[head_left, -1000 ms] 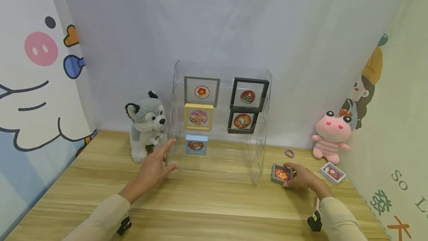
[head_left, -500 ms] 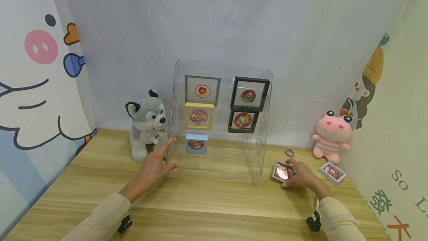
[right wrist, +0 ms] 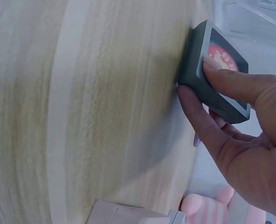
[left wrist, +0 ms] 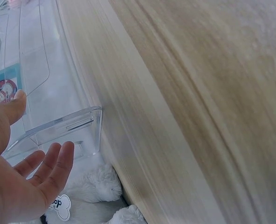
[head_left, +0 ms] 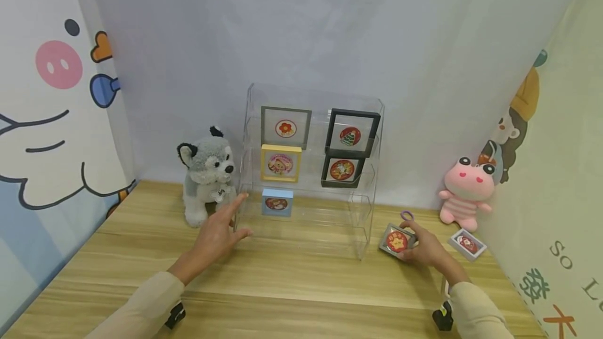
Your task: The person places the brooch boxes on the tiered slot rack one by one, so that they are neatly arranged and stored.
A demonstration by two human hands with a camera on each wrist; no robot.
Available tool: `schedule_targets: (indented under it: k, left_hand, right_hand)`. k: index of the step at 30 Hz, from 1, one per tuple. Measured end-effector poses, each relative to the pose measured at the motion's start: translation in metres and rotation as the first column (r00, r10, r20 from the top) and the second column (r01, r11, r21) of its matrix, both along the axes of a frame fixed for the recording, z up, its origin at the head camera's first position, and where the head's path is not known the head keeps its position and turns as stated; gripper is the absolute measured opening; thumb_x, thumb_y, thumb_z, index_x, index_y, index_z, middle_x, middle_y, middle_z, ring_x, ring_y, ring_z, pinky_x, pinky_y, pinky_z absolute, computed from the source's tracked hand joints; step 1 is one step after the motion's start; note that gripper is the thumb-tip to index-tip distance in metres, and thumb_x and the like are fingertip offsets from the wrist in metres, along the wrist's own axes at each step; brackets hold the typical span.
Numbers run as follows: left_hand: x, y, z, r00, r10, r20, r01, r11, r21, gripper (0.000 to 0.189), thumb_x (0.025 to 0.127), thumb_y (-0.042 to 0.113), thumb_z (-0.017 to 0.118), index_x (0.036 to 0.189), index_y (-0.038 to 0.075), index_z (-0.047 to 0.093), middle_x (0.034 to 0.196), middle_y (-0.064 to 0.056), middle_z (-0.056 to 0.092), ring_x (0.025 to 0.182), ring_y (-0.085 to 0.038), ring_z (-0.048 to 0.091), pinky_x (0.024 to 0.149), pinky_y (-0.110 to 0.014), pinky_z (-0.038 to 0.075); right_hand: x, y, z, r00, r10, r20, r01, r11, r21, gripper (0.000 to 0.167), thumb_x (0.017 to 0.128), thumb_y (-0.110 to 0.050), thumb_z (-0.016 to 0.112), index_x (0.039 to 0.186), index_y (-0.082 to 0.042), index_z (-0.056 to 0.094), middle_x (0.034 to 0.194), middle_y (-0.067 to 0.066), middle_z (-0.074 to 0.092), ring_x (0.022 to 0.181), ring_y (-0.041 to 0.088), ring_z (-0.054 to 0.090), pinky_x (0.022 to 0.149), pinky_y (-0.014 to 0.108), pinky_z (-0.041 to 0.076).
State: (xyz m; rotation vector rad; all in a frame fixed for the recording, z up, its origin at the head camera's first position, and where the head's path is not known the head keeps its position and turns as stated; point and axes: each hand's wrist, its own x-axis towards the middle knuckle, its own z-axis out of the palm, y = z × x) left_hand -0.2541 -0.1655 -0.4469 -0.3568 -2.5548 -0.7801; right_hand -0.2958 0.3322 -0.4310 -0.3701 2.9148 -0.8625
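Between thumb and fingers my right hand grips a small dark grey frame with a round red-and-yellow picture. In the right wrist view the frame is tilted, the thumb on its front and fingers behind and below. My left hand is at the left side of a clear tiered acrylic rack, fingers straight and spread; the left wrist view shows its palm holding nothing. On the rack stand a blue frame, a yellow frame, a grey frame and two black frames.
A plush husky sits left of the rack, close to my left hand. On the right are a pink plush toy, a light grey frame lying on the wooden table, and a purple ring.
The dark grey frame has turned and tipped up in my right hand, its picture now facing the head camera more. My left hand stays at the rack's side.
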Motion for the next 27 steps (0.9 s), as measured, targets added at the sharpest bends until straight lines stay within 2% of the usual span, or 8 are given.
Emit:
schedule_targets:
  k: [4, 9, 14, 18, 21, 23, 27]
  left_hand:
    - [0.001, 0.001, 0.0, 1.0, -0.003, -0.007, 0.003, 1.0, 0.003, 0.09, 0.074, 0.022, 0.088, 0.151, 0.012, 0.042, 0.087, -0.009, 0.064, 0.071, -0.017, 0.059, 0.059, -0.03, 0.047]
    - [0.001, 0.001, 0.001, 1.0, -0.006, -0.011, 0.006, 1.0, 0.005, 0.09, 0.074, 0.021, 0.088, 0.151, 0.011, 0.041, 0.087, -0.011, 0.064, 0.07, -0.02, 0.059, 0.058, -0.03, 0.046]
    - [0.001, 0.001, 0.001, 1.0, -0.01, -0.007, 0.01, 1.0, 0.006, 0.089, 0.075, 0.021, 0.088, 0.151, 0.011, 0.042, 0.087, -0.012, 0.064, 0.07, -0.021, 0.06, 0.058, -0.031, 0.046]
    - [0.002, 0.0, 0.0, 1.0, -0.003, -0.001, 0.003, 1.0, 0.001, 0.09, 0.074, 0.021, 0.088, 0.151, 0.011, 0.042, 0.084, -0.009, 0.063, 0.07, -0.017, 0.058, 0.058, -0.03, 0.045]
    - [0.002, 0.0, 0.0, 1.0, -0.003, -0.002, 0.003, 1.0, -0.003, 0.09, 0.074, 0.022, 0.089, 0.151, 0.012, 0.042, 0.085, -0.01, 0.064, 0.07, -0.017, 0.058, 0.058, -0.029, 0.046]
    - [0.001, -0.001, 0.0, 1.0, -0.005, -0.004, 0.005, 1.0, -0.003, 0.09, 0.074, 0.022, 0.089, 0.151, 0.012, 0.042, 0.086, -0.01, 0.064, 0.07, -0.016, 0.058, 0.058, -0.029, 0.046]
    - [0.001, -0.001, 0.0, 1.0, -0.006, -0.006, 0.006, 1.0, -0.002, 0.09, 0.074, 0.022, 0.088, 0.151, 0.012, 0.042, 0.087, -0.01, 0.065, 0.069, -0.016, 0.058, 0.058, -0.03, 0.046]
  right_hand:
    - [0.003, 0.0, 0.003, 1.0, -0.006, -0.002, 0.006, 0.999, -0.049, 0.07, 0.072, 0.0, 0.084, 0.133, 0.001, 0.049, 0.096, 0.026, 0.064, 0.072, 0.022, 0.061, 0.063, 0.033, 0.049]
    - [0.005, 0.001, 0.014, 0.998, -0.001, -0.058, -0.004, 0.996, -0.091, 0.072, 0.074, 0.007, 0.078, 0.139, 0.004, 0.046, 0.091, 0.025, 0.063, 0.069, 0.021, 0.066, 0.059, 0.03, 0.055]
    - [0.009, -0.002, 0.036, 0.987, -0.011, -0.158, 0.002, 0.998, -0.06, 0.069, 0.077, 0.008, 0.076, 0.14, 0.005, 0.046, 0.101, 0.03, 0.062, 0.073, 0.026, 0.069, 0.057, 0.029, 0.054]
    - [0.011, -0.007, 0.058, 0.96, -0.008, -0.28, -0.003, 0.999, -0.041, 0.064, 0.079, 0.007, 0.076, 0.137, 0.004, 0.047, 0.109, 0.035, 0.06, 0.078, 0.039, 0.07, 0.06, 0.036, 0.058]
    - [0.011, -0.011, 0.073, 0.931, 0.012, -0.365, -0.026, 0.999, -0.032, 0.062, 0.08, 0.009, 0.075, 0.136, 0.004, 0.048, 0.11, 0.036, 0.059, 0.081, 0.045, 0.069, 0.064, 0.043, 0.059]
    - [0.011, -0.014, 0.081, 0.91, 0.029, -0.413, -0.043, 0.999, -0.025, 0.061, 0.081, 0.009, 0.075, 0.136, 0.004, 0.049, 0.11, 0.034, 0.058, 0.083, 0.045, 0.069, 0.066, 0.046, 0.059]
    - [0.012, -0.023, 0.094, 0.854, 0.052, -0.518, -0.072, 0.997, -0.019, 0.06, 0.08, 0.009, 0.077, 0.134, 0.001, 0.053, 0.106, 0.028, 0.059, 0.084, 0.043, 0.068, 0.067, 0.044, 0.059]
